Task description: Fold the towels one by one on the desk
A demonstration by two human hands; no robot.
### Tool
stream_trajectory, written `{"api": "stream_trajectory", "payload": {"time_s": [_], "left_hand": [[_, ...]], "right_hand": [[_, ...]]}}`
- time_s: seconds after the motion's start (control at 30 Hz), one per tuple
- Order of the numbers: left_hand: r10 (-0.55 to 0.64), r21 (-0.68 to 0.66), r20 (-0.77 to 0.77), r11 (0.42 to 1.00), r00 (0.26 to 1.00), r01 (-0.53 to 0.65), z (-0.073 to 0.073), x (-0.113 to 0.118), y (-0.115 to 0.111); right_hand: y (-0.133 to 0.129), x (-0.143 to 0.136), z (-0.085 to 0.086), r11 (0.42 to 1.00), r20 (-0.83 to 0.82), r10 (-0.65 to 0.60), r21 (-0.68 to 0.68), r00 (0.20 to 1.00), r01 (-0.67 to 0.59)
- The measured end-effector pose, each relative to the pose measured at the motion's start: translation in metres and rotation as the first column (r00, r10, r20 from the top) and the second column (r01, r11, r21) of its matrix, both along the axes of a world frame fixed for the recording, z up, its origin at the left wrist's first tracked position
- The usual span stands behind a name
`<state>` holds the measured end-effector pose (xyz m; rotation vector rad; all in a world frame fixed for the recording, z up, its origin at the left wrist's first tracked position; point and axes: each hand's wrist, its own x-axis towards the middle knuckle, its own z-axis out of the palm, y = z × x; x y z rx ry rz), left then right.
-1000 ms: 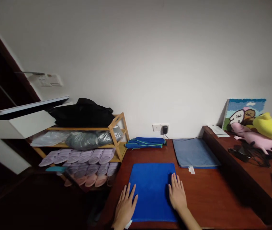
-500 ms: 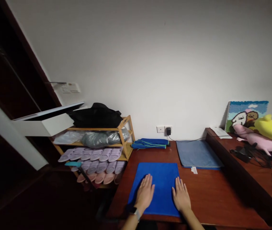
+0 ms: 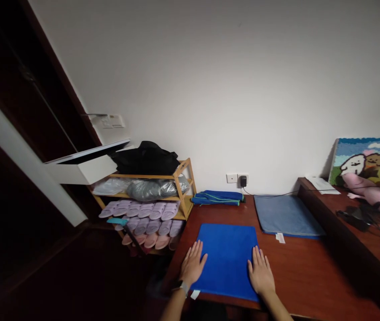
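Note:
A bright blue cloth [image 3: 228, 258] lies flat on the brown wooden table, with a small white tag [image 3: 195, 294] sticking out at its near left corner. My left hand [image 3: 192, 263] rests on the cloth's left edge, palm down and fingers stretched out. On the right edge lies my right hand [image 3: 262, 272], also flat, its thumb apart from the fingers. Neither hand holds anything. Farther back on the right, a grey-blue cloth [image 3: 287, 215] is spread out with a white label at its near edge. A folded blue cloth with green trim [image 3: 217, 198] sits against the wall.
Left of the table [image 3: 303, 276] stands a wooden rack [image 3: 185, 196] with lilac and pink slippers [image 3: 158, 210], a black bag [image 3: 146, 159] and a white box [image 3: 86, 171]. A raised ledge on the right bears plush toys [image 3: 372, 189], cables and a picture [image 3: 357, 156].
My left hand has slid left to the cloth's left edge, and the white tag there has come into view. The right hand stays at the right edge. The whole view has shifted slightly left.

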<state>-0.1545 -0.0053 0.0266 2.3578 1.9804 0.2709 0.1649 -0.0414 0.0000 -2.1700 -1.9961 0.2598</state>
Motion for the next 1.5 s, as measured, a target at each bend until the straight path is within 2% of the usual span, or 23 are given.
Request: {"api": "stream_trajectory", "payload": {"time_s": [0.07,0.13,0.2,0.27,0.33,0.37,0.43,0.5,0.6,0.67,0.7,0.77,0.87,0.93,1.03,1.13,1.2,1.3,1.4,1.5], "left_hand": [[0.018,-0.013,-0.015,1.000,1.000,-0.019,0.005,-0.024,0.001],[0.025,-0.021,-0.020,0.999,0.999,-0.025,0.008,-0.034,0.001],[0.048,-0.005,-0.012,0.999,0.999,-0.048,0.010,-0.032,-0.002],[0.071,0.070,0.014,0.995,0.997,-0.071,0.011,-0.018,-0.010],[0.017,0.158,0.046,0.987,0.999,-0.024,0.011,0.009,-0.024],[-0.056,0.185,0.053,0.982,0.997,0.045,0.012,0.028,-0.033],[-0.268,0.176,0.050,0.951,0.962,0.256,0.014,0.072,-0.051],[-0.447,0.146,0.062,0.889,0.892,0.435,0.016,0.120,-0.066],[-0.483,0.098,0.126,0.875,0.866,0.474,0.013,0.174,-0.076],[-0.459,0.063,0.150,0.888,0.876,0.455,0.008,0.186,-0.074],[-0.449,0.053,0.149,0.893,0.881,0.446,0.005,0.183,-0.072],[-0.429,0.043,0.125,0.903,0.895,0.427,0.000,0.164,-0.067],[-0.311,0.016,0.068,0.950,0.948,0.311,-0.005,0.105,-0.060],[-0.172,0.004,0.030,0.985,0.985,0.172,-0.007,0.058,-0.057],[0.005,0.029,-0.006,1.000,1.000,-0.005,-0.014,-0.005,-0.057],[0.062,0.054,-0.013,0.997,0.998,-0.061,-0.024,-0.040,-0.063],[0.059,0.058,-0.015,0.997,0.998,-0.058,-0.029,-0.046,-0.069],[0.043,0.086,-0.007,0.995,0.999,-0.043,-0.028,-0.040,-0.074],[-0.013,0.172,0.016,0.985,1.000,0.010,-0.019,-0.021,-0.070],[-0.094,0.230,0.034,0.970,0.995,0.083,-0.003,0.014,-0.056]], "right_hand": [[0.001,0.000,0.003,1.000,-0.004,-0.003,-0.003,1.000,0.003],[0.000,0.001,0.009,1.000,-0.009,-0.005,-0.026,1.000,0.004],[-0.004,0.002,0.014,0.999,-0.015,-0.014,-0.041,1.000,0.013],[-0.014,0.002,0.015,0.999,-0.023,-0.027,-0.017,0.999,0.027],[-0.029,0.002,0.011,0.999,-0.028,-0.027,0.027,0.999,0.028],[-0.037,0.001,0.008,0.999,-0.027,-0.025,0.040,0.999,0.026],[-0.052,-0.001,0.002,0.999,-0.016,-0.013,0.039,1.000,0.014],[-0.063,-0.003,-0.003,1.000,0.006,0.013,0.023,1.000,-0.013],[-0.070,-0.003,-0.006,0.997,0.032,0.083,0.002,0.996,-0.083],[-0.070,-0.003,-0.006,0.995,0.028,0.098,0.008,0.995,-0.098],[-0.070,-0.003,-0.006,0.995,0.020,0.093,0.019,0.995,-0.093],[-0.068,-0.003,-0.006,0.997,0.000,0.061,0.048,0.998,-0.061],[-0.067,-0.005,-0.003,0.998,-0.015,0.026,0.064,1.000,-0.025],[-0.066,-0.006,-0.001,0.999,-0.009,0.016,0.048,1.000,-0.015],[-0.065,-0.007,0.002,1.000,-0.003,0.000,0.025,1.000,0.000],[-0.064,-0.007,0.002,1.000,-0.001,-0.006,0.023,1.000,0.006],[-0.065,-0.007,0.001,1.000,0.005,-0.007,0.023,1.000,0.007],[-0.068,-0.006,0.001,1.000,0.028,-0.006,0.014,1.000,0.005],[-0.071,-0.001,0.003,1.000,0.023,-0.016,-0.015,1.000,0.017],[-0.062,0.007,0.012,0.999,-0.030,-0.034,-0.015,0.999,0.034]]}}
